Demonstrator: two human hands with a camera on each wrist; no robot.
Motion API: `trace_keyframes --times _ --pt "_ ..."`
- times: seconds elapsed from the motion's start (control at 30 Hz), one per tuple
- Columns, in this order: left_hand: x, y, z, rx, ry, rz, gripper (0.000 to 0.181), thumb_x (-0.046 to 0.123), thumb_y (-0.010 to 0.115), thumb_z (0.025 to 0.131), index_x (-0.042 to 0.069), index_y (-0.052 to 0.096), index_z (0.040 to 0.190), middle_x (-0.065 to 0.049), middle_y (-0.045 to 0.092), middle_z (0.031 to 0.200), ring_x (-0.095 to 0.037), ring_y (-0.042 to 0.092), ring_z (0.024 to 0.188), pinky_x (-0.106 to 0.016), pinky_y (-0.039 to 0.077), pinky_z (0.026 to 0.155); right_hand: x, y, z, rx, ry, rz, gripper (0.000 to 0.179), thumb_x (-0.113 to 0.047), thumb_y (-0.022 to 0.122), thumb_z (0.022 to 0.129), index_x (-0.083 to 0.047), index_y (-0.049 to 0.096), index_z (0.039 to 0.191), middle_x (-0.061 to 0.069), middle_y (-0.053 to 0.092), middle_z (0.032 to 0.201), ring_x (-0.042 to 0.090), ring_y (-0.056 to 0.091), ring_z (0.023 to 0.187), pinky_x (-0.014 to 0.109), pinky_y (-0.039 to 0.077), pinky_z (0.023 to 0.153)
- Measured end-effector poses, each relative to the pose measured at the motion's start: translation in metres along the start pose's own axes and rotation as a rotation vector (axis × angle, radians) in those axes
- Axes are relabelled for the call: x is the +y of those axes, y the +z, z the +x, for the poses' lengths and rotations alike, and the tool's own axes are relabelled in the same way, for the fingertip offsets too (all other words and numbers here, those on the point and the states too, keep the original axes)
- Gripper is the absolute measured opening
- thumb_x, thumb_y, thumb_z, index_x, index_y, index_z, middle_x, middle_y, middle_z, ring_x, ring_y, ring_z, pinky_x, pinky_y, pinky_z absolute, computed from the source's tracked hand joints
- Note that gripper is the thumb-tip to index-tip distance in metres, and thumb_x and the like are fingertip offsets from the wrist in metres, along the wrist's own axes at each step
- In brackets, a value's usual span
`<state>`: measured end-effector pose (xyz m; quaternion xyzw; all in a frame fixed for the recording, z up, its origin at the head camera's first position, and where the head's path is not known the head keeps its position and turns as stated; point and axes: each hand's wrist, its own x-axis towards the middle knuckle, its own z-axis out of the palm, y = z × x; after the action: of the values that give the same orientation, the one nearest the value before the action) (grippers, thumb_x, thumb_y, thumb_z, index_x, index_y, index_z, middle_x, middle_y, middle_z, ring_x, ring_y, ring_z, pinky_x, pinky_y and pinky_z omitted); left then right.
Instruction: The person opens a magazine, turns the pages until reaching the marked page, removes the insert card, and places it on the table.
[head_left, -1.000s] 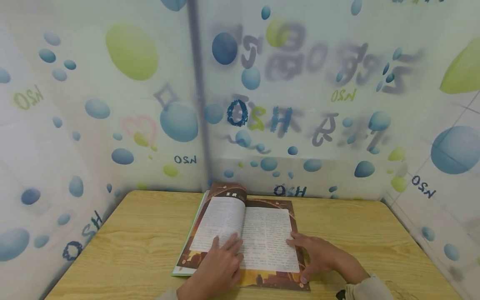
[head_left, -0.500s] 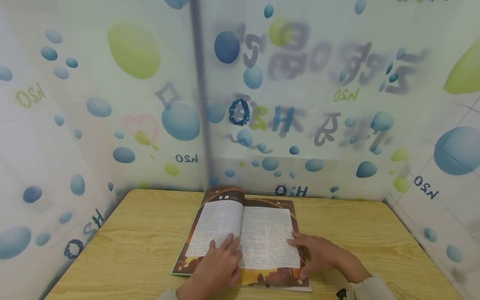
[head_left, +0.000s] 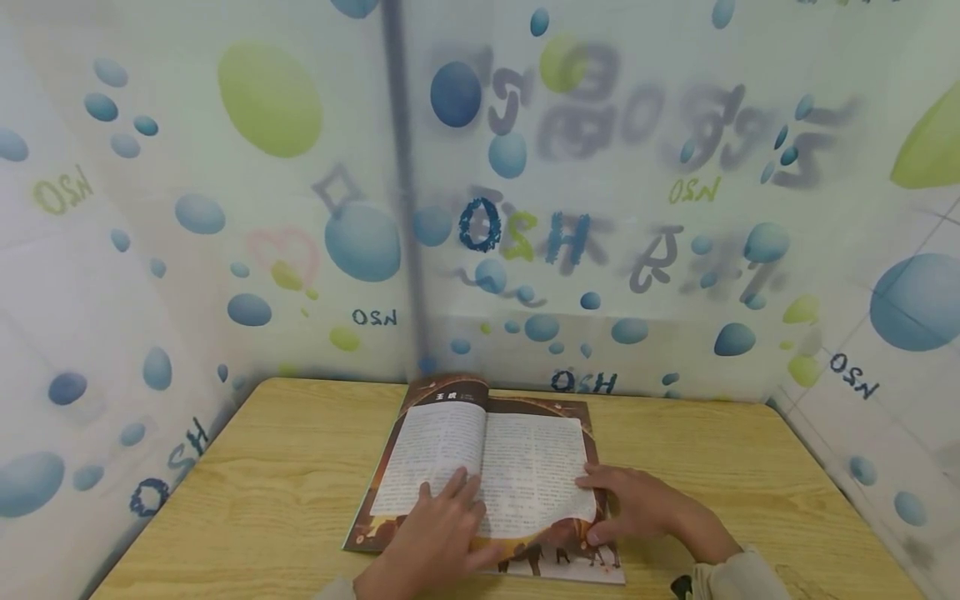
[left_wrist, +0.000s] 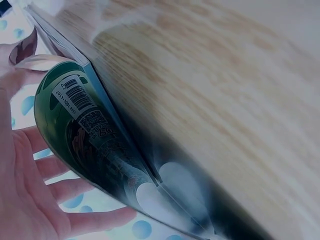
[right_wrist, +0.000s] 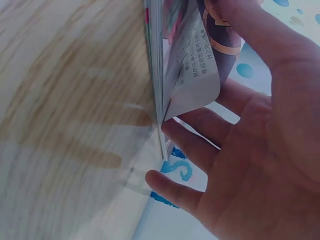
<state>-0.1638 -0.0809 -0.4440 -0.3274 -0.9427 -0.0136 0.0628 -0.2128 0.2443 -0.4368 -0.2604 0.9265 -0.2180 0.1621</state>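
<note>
An open magazine [head_left: 532, 467] lies on the wooden table, its pages dense with print and framed in brown and orange. My left hand [head_left: 435, 533] rests on the lower left page near the spine, fingers extended and thumb reaching toward the bottom edge. At the right edge my right hand [head_left: 645, 504] pinches the right page [right_wrist: 195, 65], whose lower corner curls upward, baring part of a page beneath. The left wrist view shows the green back cover [left_wrist: 65, 105] with its barcode bowed away from the table, beside my left fingers.
The light wooden table [head_left: 277, 467] extends on both sides of the magazine. Pale sheeting [head_left: 315, 108] printed with blue and green drops stands behind and at both sides. A beige sleeve [head_left: 742, 575] covers the right forearm.
The left pages have settled flatter and slightly leftward. The right page's lower corner has lifted and curled as my right thumb moved inward and up. My left thumb has stretched out to the right.
</note>
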Motion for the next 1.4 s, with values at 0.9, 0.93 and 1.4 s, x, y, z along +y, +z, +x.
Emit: trace_keyframes --times 0.9,0.93,1.4 --pt "-0.003 0.004 0.004 0.244 0.201 0.108 0.067 0.048 0.067 0.090 0.019 0.047 0.147 -0.009 0.050 0.147 -0.025 0.051 0.132 -0.049 0.052 0.094 -0.009 -0.009 0.007 0.113 -0.104 0.142 0.061 -0.043 0.054 0.101 -0.005 0.045 0.148 0.019 0.048 0.147 0.044 0.045 0.134 0.067 0.037 0.101" --pt "-0.003 0.003 0.004 0.268 0.228 0.108 0.073 0.046 0.069 0.089 0.021 0.041 0.152 -0.009 0.043 0.153 -0.025 0.045 0.137 -0.050 0.049 0.098 -0.009 -0.009 0.007 0.116 -0.091 0.152 0.060 -0.042 0.051 0.102 -0.006 0.044 0.149 0.019 0.047 0.148 0.044 0.044 0.135 0.067 0.036 0.102" --pt "0.001 0.001 0.006 0.318 0.427 0.354 0.073 0.030 0.076 0.088 0.025 0.042 0.152 0.000 0.027 0.163 -0.020 0.017 0.152 -0.049 0.025 0.118 -0.014 -0.006 0.009 0.246 -0.048 0.170 0.057 -0.038 0.037 0.107 -0.012 0.029 0.157 0.018 0.031 0.159 0.044 0.028 0.144 0.068 0.024 0.109"
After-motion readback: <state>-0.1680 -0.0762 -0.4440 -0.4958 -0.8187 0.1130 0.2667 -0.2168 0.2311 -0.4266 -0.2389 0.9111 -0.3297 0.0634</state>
